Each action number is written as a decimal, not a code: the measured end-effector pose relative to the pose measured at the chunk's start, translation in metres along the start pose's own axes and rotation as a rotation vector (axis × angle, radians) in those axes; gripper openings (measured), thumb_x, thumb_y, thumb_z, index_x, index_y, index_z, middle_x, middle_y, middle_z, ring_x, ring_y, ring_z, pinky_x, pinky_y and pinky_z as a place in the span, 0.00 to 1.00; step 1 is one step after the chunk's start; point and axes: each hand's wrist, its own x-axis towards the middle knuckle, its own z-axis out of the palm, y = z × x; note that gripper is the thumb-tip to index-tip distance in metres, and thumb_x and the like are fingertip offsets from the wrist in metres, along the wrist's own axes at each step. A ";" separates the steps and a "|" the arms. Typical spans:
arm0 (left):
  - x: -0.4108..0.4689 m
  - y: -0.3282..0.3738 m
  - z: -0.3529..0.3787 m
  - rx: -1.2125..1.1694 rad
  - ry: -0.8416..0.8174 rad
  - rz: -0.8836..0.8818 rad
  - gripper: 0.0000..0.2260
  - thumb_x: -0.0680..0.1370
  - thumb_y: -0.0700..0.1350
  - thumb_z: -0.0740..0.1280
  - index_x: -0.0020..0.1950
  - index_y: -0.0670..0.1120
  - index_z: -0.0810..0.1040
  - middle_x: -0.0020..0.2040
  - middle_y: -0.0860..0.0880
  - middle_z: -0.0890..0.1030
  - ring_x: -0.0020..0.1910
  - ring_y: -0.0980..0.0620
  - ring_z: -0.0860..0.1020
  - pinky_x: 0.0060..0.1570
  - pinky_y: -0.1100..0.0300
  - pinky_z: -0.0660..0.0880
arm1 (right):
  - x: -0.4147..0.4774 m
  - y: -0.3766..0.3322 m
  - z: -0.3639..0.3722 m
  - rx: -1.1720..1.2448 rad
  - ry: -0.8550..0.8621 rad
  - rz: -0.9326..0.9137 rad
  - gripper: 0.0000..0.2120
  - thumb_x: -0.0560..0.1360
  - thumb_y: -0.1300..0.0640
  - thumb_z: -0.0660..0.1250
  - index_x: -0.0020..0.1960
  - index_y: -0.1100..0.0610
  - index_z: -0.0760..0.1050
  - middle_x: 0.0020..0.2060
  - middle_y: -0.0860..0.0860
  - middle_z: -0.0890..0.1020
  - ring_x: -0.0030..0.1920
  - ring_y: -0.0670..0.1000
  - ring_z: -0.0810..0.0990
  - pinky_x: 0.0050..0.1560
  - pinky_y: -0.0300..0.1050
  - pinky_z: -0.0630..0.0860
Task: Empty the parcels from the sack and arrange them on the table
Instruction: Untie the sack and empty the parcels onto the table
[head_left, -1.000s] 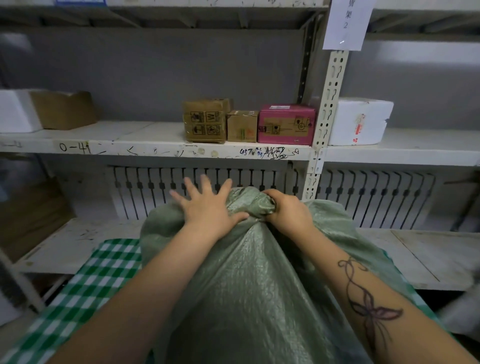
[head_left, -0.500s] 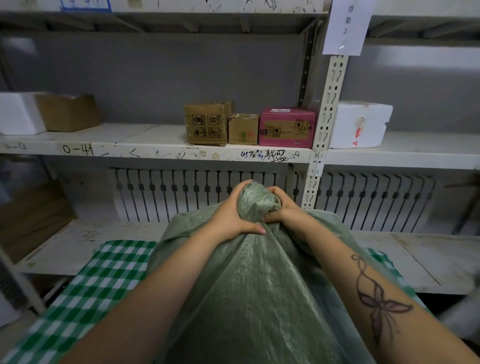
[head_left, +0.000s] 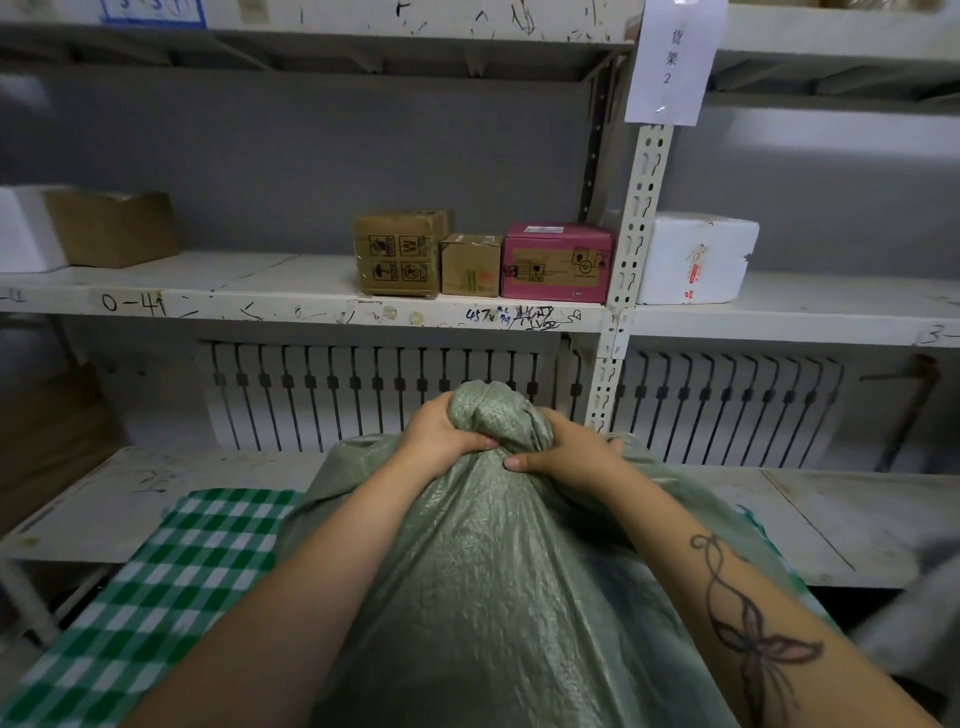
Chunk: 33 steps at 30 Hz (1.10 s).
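The paper sign (head_left: 670, 57) on the shelving upright (head_left: 638, 234) reads "货架 2"; the shelf edge (head_left: 132, 302) is marked "0-41". Left hand (head_left: 436, 441) and right hand (head_left: 569, 452) each clench the bunched neck of the green woven sack (head_left: 493, 571), which stands on the green-checked tablecloth (head_left: 156, 597) before a grey wall (head_left: 311, 156).

A green woven sack (head_left: 493, 571) was found closed, its gathered neck clamped between the left hand (head_left: 436, 441) and right hand (head_left: 566, 452), its full body spread below them on the green-checked table (head_left: 171, 587).
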 end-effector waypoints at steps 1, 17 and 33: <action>0.000 0.003 -0.001 -0.013 0.002 -0.003 0.26 0.64 0.36 0.77 0.61 0.43 0.76 0.54 0.45 0.81 0.55 0.46 0.79 0.60 0.52 0.73 | -0.002 -0.003 0.001 0.067 0.016 -0.021 0.38 0.57 0.31 0.70 0.64 0.37 0.66 0.58 0.44 0.80 0.62 0.53 0.76 0.69 0.61 0.60; 0.018 0.072 -0.025 -0.105 0.158 0.182 0.28 0.66 0.38 0.76 0.65 0.42 0.73 0.59 0.45 0.79 0.59 0.47 0.76 0.61 0.52 0.72 | -0.006 -0.051 -0.050 0.366 0.404 -0.377 0.24 0.68 0.58 0.75 0.62 0.53 0.74 0.53 0.48 0.80 0.56 0.50 0.78 0.56 0.43 0.72; 0.014 0.046 -0.034 -0.143 -0.235 0.008 0.21 0.65 0.30 0.75 0.55 0.45 0.79 0.44 0.50 0.82 0.46 0.52 0.81 0.52 0.58 0.77 | -0.014 -0.027 -0.025 -0.412 0.267 -0.544 0.62 0.58 0.39 0.78 0.68 0.33 0.29 0.71 0.47 0.25 0.74 0.60 0.55 0.63 0.56 0.71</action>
